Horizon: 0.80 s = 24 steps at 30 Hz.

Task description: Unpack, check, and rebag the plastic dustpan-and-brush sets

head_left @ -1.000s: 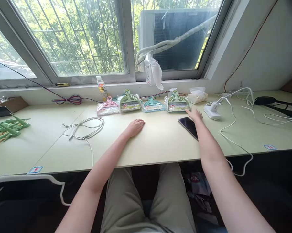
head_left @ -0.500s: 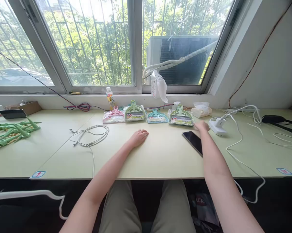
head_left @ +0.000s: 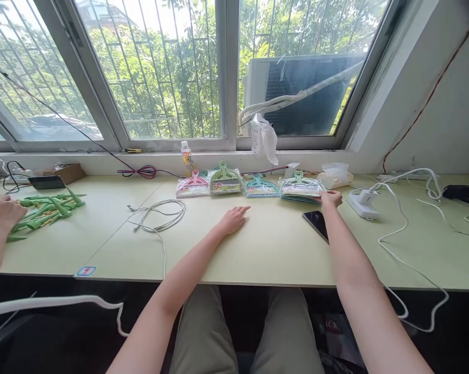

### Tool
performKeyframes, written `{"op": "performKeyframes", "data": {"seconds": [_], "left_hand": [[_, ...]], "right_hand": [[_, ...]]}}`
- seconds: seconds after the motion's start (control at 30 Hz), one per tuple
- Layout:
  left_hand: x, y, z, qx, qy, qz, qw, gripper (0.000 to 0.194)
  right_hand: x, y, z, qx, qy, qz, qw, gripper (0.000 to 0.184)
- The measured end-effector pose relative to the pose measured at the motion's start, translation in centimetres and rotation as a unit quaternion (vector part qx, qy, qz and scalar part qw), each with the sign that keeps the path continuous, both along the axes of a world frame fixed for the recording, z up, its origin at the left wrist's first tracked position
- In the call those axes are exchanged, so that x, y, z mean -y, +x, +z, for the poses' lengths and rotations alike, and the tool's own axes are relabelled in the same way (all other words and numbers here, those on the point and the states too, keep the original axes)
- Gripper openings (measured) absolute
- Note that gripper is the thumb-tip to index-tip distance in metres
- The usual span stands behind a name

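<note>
Your right hand (head_left: 331, 198) grips the rightmost brush-and-dustpan packet (head_left: 302, 188).
Clear wrap holds green set, back of bench (head_left: 273, 249), behind phone (head_left: 316, 224); grip closed on its right corner. Your left hand (head_left: 233, 220) released, resting on bench. Pink packet (head_left: 193, 186), green packet (head_left: 225, 180), blue packet (head_left: 262, 187) lined up left, one set each; capped bottle (head_left: 187, 160) behind.

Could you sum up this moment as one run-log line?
left hand: flat on table | right hand: at corner of rightmost bagged brush set | near right forearm: phone
</note>
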<state>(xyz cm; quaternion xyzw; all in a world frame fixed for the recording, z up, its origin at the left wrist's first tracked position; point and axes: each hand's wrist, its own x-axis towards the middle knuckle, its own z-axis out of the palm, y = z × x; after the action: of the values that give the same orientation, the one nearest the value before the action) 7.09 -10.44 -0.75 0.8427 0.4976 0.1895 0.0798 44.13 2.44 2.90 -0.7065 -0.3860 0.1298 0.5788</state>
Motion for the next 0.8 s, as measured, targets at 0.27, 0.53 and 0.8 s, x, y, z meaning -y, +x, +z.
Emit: {"op": "performKeyframes", "data": {"seconds": [0.27, 0.53, 0.8], "left_hand": [[-1.6, -2.5, 2.9, 0.571, -0.048, 0.126, 0.810, 0.054], [-1.5, -6.9, 3.1, 0.640, -0.153, 0.070, 0.750, 0.068], [-2.7, -6.4, 1.6, 0.688, -0.130, 0.116, 0.705, 0.037]], "right_hand": [[4.0, -9.9, 1.4, -0.269, 0.102, 0.234, 0.929, 0.043], [7.2, -21.9, 0.6, -0.120, 0.039, 0.353, 0.927, 0.033], [11.0, -22.0, -0.8, 0.329, 0.114, 0.411, 0.843, 0.029]]}}
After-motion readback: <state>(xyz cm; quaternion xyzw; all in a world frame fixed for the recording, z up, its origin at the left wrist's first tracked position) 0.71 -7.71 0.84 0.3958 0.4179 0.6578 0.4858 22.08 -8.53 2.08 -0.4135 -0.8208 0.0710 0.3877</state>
